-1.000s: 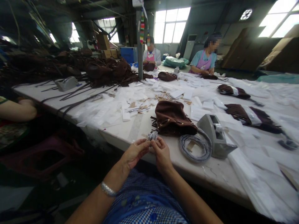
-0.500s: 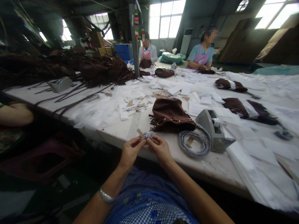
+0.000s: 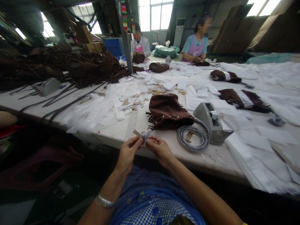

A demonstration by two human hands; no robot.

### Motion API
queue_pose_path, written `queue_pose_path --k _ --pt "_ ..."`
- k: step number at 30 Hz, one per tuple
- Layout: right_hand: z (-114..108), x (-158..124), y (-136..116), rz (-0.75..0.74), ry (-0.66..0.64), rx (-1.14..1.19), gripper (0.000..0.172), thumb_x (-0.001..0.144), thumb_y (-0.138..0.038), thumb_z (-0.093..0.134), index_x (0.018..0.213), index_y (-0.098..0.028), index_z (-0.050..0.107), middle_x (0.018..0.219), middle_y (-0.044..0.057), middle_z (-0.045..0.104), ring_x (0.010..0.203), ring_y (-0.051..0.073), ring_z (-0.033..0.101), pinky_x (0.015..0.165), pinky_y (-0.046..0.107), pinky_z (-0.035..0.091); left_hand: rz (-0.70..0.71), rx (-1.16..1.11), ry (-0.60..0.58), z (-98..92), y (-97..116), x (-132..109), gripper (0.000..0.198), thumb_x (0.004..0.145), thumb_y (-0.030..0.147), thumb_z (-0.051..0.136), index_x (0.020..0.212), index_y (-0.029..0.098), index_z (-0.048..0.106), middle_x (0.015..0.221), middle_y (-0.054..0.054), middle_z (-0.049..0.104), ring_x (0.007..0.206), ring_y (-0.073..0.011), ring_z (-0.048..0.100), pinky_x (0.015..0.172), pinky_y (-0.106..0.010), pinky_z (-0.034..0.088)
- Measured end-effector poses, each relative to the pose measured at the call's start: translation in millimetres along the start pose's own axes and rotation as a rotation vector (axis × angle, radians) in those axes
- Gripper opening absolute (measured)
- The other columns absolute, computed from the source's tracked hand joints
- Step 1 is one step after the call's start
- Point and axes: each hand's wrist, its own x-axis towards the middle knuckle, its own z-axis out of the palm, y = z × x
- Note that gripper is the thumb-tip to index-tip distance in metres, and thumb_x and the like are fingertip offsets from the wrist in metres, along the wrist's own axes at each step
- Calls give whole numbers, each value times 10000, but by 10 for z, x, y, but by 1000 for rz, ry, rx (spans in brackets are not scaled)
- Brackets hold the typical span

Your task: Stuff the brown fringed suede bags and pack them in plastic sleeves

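At the table's front edge, my left hand point(image 3: 127, 152) pinches a small plastic-wrapped bundle point(image 3: 146, 135) between thumb and fingers. A short brown strip point(image 3: 136, 133) sticks out on its left side. My right hand point(image 3: 161, 149) has its fingertips closed on the bundle's right side. What is inside the plastic cannot be made out. Just beyond the hands lies a dark brown fringed drawstring bag point(image 3: 167, 109) with metal eyelets. Right of it rests a coiled strap wrapped in plastic point(image 3: 180, 137), against a grey tape dispenser point(image 3: 214, 136).
Brown bags point(image 3: 91, 64) are heaped at the left, straps trailing over the table. Loose plastic and paper pieces point(image 3: 100, 107) cover the middle. Wrapped bags point(image 3: 231, 97) and plastic sleeves point(image 3: 243, 165) lie at the right. Two people point(image 3: 195, 47) work across the table.
The view has shifted, so the table scene sits further left and higher. My fingertips have parted slightly, and more of the wrapped bundle shows between them.
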Motion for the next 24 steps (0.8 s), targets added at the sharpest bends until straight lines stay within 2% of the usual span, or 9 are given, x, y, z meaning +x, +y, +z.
queue_pose_path --k 3,6,8,11,14,19,24 --pt "82 2 86 -93 56 -5 347 627 -261 879 907 -170 696 807 9 732 714 117 667 720 223 529 5 -16 -29 10 24 -28 388 578 322 895 918 173 786 890 -49 773 751 -147 672 736 -262 534" --pt "151 8 146 -194 95 -56 313 650 -282 860 904 -186 704 833 7 727 707 119 644 682 226 520 29 9 -44 -4 26 -40 358 617 322 874 934 182 785 912 -47 775 801 -162 685 779 -273 539" --pt "181 13 153 -242 111 -151 267 672 -305 838 881 -189 720 816 6 719 662 122 619 640 236 512 48 40 -38 -18 16 -39 332 646 327 857 941 192 785 920 -39 775 823 -168 686 790 -273 539" --pt "194 13 117 -277 95 -356 168 731 -342 783 779 -188 737 655 -10 664 558 119 561 576 244 477 121 114 -44 -38 0 -32 272 696 334 820 924 190 788 910 -32 766 848 -182 682 795 -270 533" --pt "186 5 77 -293 97 -484 180 762 -363 753 698 -196 727 555 -23 603 527 124 541 554 245 449 207 189 -75 -46 -8 -20 207 741 326 785 894 186 788 890 -27 749 873 -185 672 825 -261 516" --pt "205 20 121 -282 131 -456 211 763 -399 758 787 -191 727 613 -19 628 534 123 550 561 246 458 191 159 -94 -32 -37 11 206 755 338 777 901 192 775 885 -20 740 865 -174 660 825 -255 508" --pt "240 63 200 -302 141 -406 216 787 -404 743 811 -192 708 680 -13 639 576 118 561 596 238 461 185 192 -57 -60 -105 65 250 771 377 762 938 190 761 917 -24 733 862 -171 657 809 -250 508"
